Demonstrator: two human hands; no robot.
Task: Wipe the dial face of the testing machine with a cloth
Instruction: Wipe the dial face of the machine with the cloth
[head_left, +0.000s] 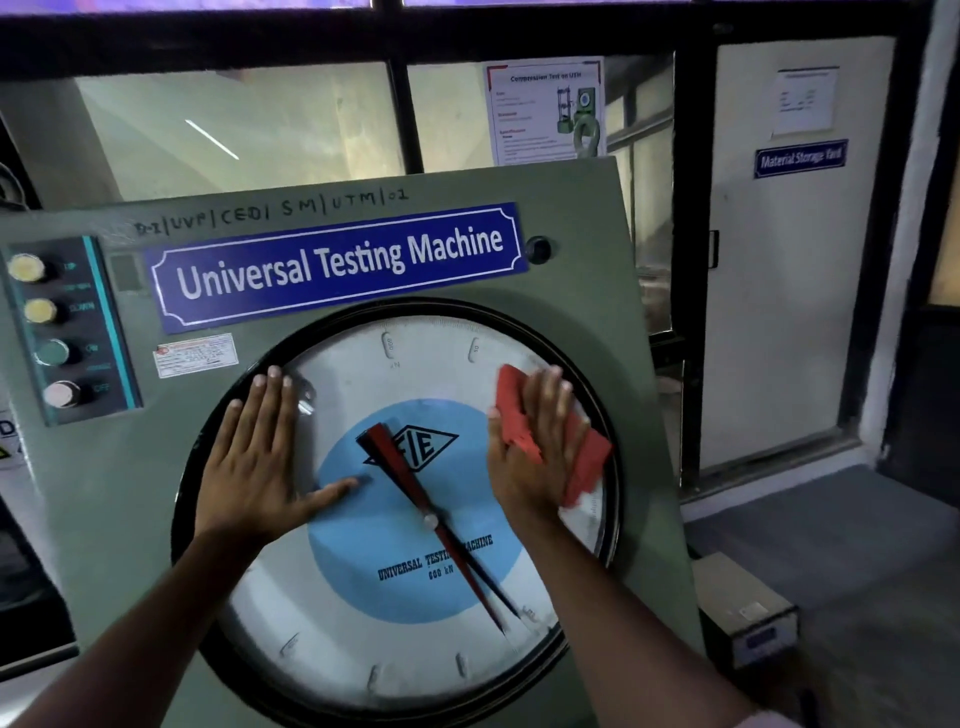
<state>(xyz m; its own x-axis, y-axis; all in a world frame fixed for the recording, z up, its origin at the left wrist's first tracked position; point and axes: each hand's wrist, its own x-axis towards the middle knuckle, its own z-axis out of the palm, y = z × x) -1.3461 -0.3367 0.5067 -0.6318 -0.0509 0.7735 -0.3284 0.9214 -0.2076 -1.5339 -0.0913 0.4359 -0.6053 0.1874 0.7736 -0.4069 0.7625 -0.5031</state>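
Observation:
The round dial face (395, 587) with a black rim fills the front of the grey-green testing machine (130, 493); it has a blue centre disc and a red-and-black pointer (415, 493). My right hand (535, 447) lies flat on the dial's upper right, pressing a red cloth (587, 457) against the glass. My left hand (254, 457) rests flat on the dial's left rim, fingers spread, holding nothing.
A blue "Universal Testing Machine" nameplate (337, 265) sits above the dial. A button panel (57, 332) is at the machine's upper left. Behind are windows, a poster (545, 109) and a white door (779, 249). A small grey box (743, 613) stands at the lower right.

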